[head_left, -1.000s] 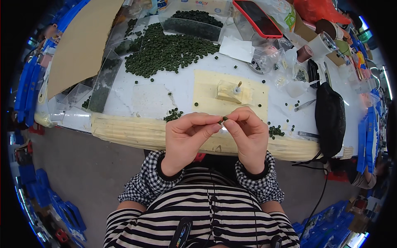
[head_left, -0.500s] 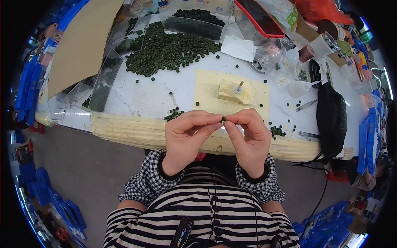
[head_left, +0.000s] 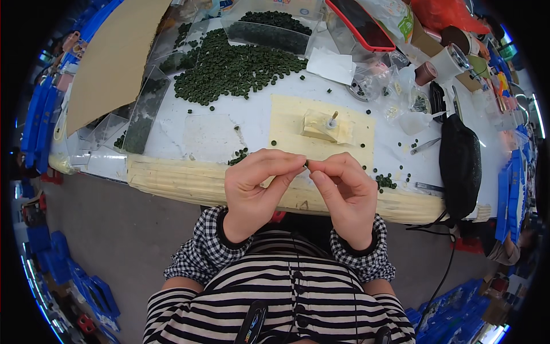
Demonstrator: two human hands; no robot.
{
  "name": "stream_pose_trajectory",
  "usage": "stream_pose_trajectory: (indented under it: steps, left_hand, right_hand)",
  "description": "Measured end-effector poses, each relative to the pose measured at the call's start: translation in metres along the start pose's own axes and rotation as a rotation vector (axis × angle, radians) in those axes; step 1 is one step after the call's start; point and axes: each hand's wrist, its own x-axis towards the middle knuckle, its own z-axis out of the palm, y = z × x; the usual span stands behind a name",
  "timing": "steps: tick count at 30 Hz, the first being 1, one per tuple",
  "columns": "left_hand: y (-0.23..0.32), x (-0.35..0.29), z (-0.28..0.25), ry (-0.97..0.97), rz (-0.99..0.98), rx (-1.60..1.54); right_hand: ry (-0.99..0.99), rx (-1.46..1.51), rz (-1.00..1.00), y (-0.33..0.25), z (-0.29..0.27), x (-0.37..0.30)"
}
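Observation:
My left hand point(head_left: 253, 189) and my right hand point(head_left: 348, 198) meet at their fingertips above the table's front edge. Between them is a small dark green round piece point(head_left: 306, 163), mostly covered by the fingers. The left thumb and forefinger pinch it, and the right fingertips press at its other side. Just beyond, a cream-wrapped block point(head_left: 318, 127) with a small upright pin point(head_left: 332, 120) rests on a pale yellow sheet point(head_left: 283, 117). Small clusters of like green pieces lie beside the left hand point(head_left: 238, 156) and the right hand point(head_left: 387, 182).
A wide heap of green pieces point(head_left: 229, 74) spreads at the far left, by clear trays point(head_left: 146, 120) and a cardboard sheet point(head_left: 112, 63). At right lie tweezers point(head_left: 425, 145) and a black pouch point(head_left: 460, 166). A red-cased phone point(head_left: 364, 26) leans at the back. Padding point(head_left: 172, 178) covers the front edge.
Both hands stay joined at the green piece. The left hand has shifted slightly left and up, the right hand has turned a little, and less of the piece shows.

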Motion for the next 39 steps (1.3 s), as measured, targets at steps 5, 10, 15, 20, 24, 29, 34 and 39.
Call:
stream_pose_trajectory:
  steps: [5, 10, 15, 20, 24, 29, 34, 39]
  left_hand:
    - [0.000, 0.001, -0.001, -0.014, -0.152, -0.150]
    - [0.000, 0.002, -0.002, -0.017, -0.237, -0.293]
    - [0.001, 0.001, -0.001, -0.005, -0.378, -0.488]
    - [-0.004, 0.000, -0.003, -0.018, -0.258, -0.388]
    - [-0.001, 0.008, -0.008, -0.095, 0.132, 0.069]
    - [-0.003, 0.003, -0.005, -0.035, -0.206, -0.288]
    - [-0.003, 0.003, -0.008, -0.061, -0.227, -0.304]
    - [-0.002, 0.003, -0.009, -0.074, -0.268, -0.392]
  right_hand:
    - [-0.046, -0.159, -0.131, -0.002, -0.002, 0.000]
    - [-0.068, -0.017, -0.036, -0.002, -0.003, -0.001]
    - [-0.060, 0.022, -0.027, 0.002, -0.006, 0.000]
    - [-0.104, -0.009, -0.069, 0.002, -0.006, 0.000]
    - [-0.130, 0.087, -0.005, 0.001, -0.008, 0.001]
    - [-0.097, -0.164, -0.219, -0.003, -0.002, -0.001]
    - [-0.106, -0.176, -0.238, -0.001, -0.002, 0.000]
    - [-0.123, -0.117, -0.213, 0.000, -0.004, 0.000]
